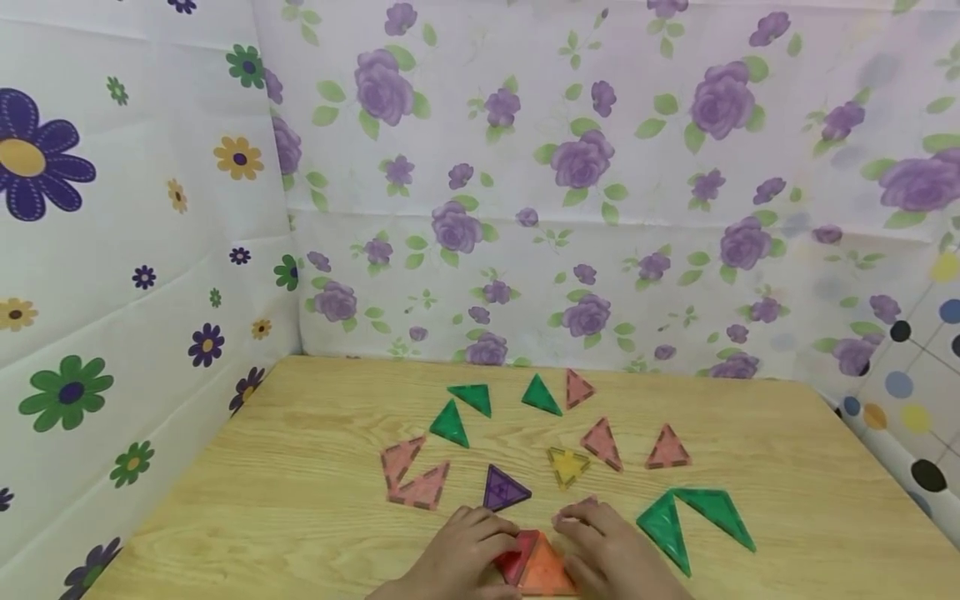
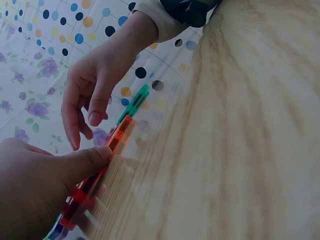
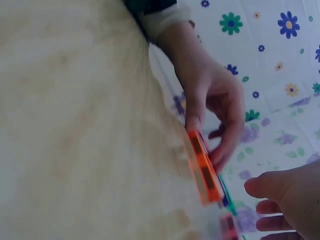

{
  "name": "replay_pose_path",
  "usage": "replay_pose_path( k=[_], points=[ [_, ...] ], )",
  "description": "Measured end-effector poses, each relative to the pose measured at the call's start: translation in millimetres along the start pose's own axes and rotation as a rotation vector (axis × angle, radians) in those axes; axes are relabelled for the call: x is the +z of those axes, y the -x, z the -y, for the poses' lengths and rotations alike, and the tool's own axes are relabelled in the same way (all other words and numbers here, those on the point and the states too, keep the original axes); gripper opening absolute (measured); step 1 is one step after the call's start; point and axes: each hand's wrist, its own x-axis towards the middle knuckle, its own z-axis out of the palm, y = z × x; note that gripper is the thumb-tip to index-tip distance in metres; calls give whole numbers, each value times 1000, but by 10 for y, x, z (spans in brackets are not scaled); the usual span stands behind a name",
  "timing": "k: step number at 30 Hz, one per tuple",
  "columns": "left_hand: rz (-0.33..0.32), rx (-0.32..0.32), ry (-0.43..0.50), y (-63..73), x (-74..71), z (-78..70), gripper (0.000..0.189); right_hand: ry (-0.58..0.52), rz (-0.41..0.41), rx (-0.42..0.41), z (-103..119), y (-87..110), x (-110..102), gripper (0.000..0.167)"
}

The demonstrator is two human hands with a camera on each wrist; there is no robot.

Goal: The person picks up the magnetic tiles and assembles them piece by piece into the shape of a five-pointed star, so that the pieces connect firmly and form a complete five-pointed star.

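Note:
My left hand (image 1: pixel 465 557) holds a red translucent triangular tile (image 1: pixel 517 562), thumb on its near edge and fingers over its top. An orange triangular tile (image 1: pixel 547 573) lies against the red one, side by side on the table. Just right of the orange tile is my right hand (image 1: pixel 611 554). In the left wrist view the right hand (image 2: pixel 97 90) hangs with loosely bent fingers and holds nothing. A pink tile (image 1: pixel 576 506) lies partly hidden behind its fingers. Beyond the left hand sits a purple triangular tile (image 1: pixel 506 490).
Farther back on the wooden table (image 1: pixel 300 467) are a yellow tile (image 1: pixel 567 467) and several green and pink triangles, including a green one (image 1: pixel 540 396) and a pink pair at left (image 1: pixel 423 486). Two long green triangles (image 1: pixel 666 529) lie right. Flowered cloth (image 1: pixel 480 167) hangs behind.

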Motion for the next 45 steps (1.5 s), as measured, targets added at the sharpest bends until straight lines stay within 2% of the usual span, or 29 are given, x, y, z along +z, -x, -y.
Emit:
replay_pose_path(
  k=[3,9,16,19,26,40,45],
  points=[
    [15,-12,-8,-12,4,-7,41,-42,40,31,-77,-1,-65,35],
    [44,-30,-10,-18,4,-14,39,-89,196,74,-220,-39,-141,36],
    [53,-38,8,-10,27,-2,39,-118,249,50,-358,-72,-144,28],
    [48,-39,14,-10,34,8,40,-122,291,65,-409,-84,-153,27],
    [71,-49,27,-2,18,10,41,-119,394,87,-454,-97,-175,37],
    [72,-53,35,6,-4,-4,41,-74,347,216,-292,-56,-145,42],
    [73,-55,31,4,-10,-5,41,-83,325,238,-256,-26,-120,40]
  ],
)
